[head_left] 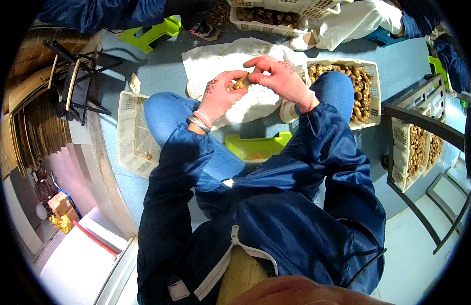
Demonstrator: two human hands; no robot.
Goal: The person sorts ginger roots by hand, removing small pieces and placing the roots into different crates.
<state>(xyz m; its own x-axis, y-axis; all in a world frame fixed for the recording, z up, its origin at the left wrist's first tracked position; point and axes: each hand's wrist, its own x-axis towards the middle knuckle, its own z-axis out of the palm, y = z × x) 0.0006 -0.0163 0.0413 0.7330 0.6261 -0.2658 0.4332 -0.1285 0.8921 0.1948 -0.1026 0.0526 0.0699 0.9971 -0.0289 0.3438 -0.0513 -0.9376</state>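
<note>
My left hand [221,97], in a pink glove, holds a small knobbly brown-yellow piece [238,85] between thumb and fingers. From its kind, it could be a root or a mushroom; I cannot tell. My right hand [282,80], also gloved in pink, pinches at the upper right end of that piece, its index finger stretched past it. Both hands are over a white cloth [207,60] spread on the floor between my knees. By my right knee stands a white crate [376,96] filled with similar brown pieces [364,94].
Left of my knee is a white crate [128,119] with a few small bits inside. A green stool [258,147] sits beneath me, a black folding frame [75,84] farther left. At right a dark metal rack [418,119] stands by more filled crates [400,152]. Other people sit opposite.
</note>
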